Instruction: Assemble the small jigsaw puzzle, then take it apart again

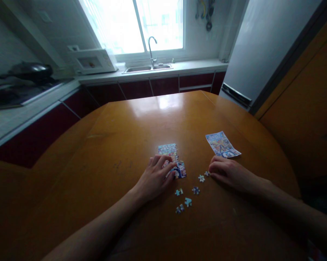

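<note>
A partly assembled jigsaw puzzle (167, 148) lies flat on the wooden table, with an uneven right edge. My left hand (158, 175) rests over its lower left part, fingers apart and holding nothing, and hides some of the picture. To the right, my right hand (230, 173) is closed in a pinch at a small puzzle piece (207, 173), which shows at the fingertips. Loose puzzle pieces lie between and below the hands: a pale one (201, 178), a dark one (196, 190), a teal one (179, 192), a light blue one (188, 202) and a small one (180, 208).
A printed picture sheet (222, 144) lies beyond my right hand on the round-ended table (120, 127). Behind the table are a counter with a sink (137, 69), a white microwave (92, 61), a stove with a black pan (30, 70) and a tall fridge (263, 47).
</note>
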`<state>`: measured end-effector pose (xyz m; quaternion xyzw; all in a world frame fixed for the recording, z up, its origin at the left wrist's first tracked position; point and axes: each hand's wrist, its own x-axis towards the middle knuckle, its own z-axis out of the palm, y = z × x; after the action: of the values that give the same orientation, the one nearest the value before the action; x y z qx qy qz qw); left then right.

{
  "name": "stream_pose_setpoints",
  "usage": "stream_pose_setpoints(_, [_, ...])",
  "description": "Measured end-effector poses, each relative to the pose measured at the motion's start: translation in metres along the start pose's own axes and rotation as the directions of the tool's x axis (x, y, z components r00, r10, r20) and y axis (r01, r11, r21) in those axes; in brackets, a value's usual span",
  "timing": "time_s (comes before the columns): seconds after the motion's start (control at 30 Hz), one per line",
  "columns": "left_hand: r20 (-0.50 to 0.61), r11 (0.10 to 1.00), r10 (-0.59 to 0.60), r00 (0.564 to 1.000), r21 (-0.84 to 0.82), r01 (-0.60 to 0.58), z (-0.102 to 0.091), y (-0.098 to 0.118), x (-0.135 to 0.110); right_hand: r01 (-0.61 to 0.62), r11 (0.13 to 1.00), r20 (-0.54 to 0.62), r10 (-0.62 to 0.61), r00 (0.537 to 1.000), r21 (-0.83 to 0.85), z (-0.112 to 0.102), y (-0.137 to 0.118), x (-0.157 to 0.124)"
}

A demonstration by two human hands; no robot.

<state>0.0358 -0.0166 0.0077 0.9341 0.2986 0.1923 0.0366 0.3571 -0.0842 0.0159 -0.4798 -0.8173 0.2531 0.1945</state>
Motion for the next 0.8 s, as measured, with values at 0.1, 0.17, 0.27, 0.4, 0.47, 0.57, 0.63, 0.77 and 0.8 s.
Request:
stream_pose_setpoints(0.1, [-0.003, 0.999, -0.021, 1.000, -0.036, 0.021, -0.005, -0.002, 0.001, 0.025, 1.000, -0.071, -0.024, 0.997, 0.011, -0.008, -0.002, 0.009])
stream_pose_setpoints(0.17, [-0.010, 0.998, -0.041, 0.999, -0.052, 0.040, -0.010, -0.005, 0.004, 0.059, 0.998, -0.137, -0.057, 0.989, 0.009, -0.013, -0.005, 0.020])
stream_pose_setpoints(0.27, [-0.004, 0.998, -0.039, 0.999, -0.043, 0.039, -0.018, -0.011, 0.011, 0.088, 0.996, -0.197, -0.086, 0.977, -0.003, -0.015, -0.011, 0.043])
stream_pose_setpoints(0.4, [-0.014, 0.999, -0.020, 1.000, -0.051, 0.019, -0.018, -0.019, 0.023, 0.066, 0.998, -0.237, -0.066, 0.969, -0.007, -0.002, -0.014, 0.078])
stream_pose_setpoints(0.47, [-0.040, 0.997, -0.029, 0.999, -0.070, 0.026, -0.012, -0.023, 0.028, 0.037, 0.999, -0.241, -0.038, 0.970, -0.010, 0.008, -0.011, 0.091])
stream_pose_setpoints(0.57, [-0.085, 0.996, -0.033, 0.996, -0.087, 0.026, 0.002, -0.028, 0.031, -0.015, 1.000, -0.222, 0.015, 0.975, 0.002, 0.022, -0.006, 0.102])
stream_pose_setpoints(0.63, [-0.112, 0.995, -0.042, 0.993, -0.090, 0.032, 0.010, -0.030, 0.030, -0.022, 1.000, -0.199, 0.025, 0.980, 0.017, 0.028, -0.004, 0.104])
stream_pose_setpoints(0.77, [-0.090, 0.996, -0.037, 0.995, -0.087, 0.029, 0.012, -0.029, 0.024, 0.000, 0.999, -0.165, 0.009, 0.986, 0.052, 0.033, -0.004, 0.102])
stream_pose_setpoints(0.8, [-0.076, 0.996, -0.027, 0.997, -0.087, 0.020, 0.010, -0.028, 0.023, 0.005, 0.999, -0.162, 0.003, 0.987, 0.053, 0.034, -0.004, 0.101])
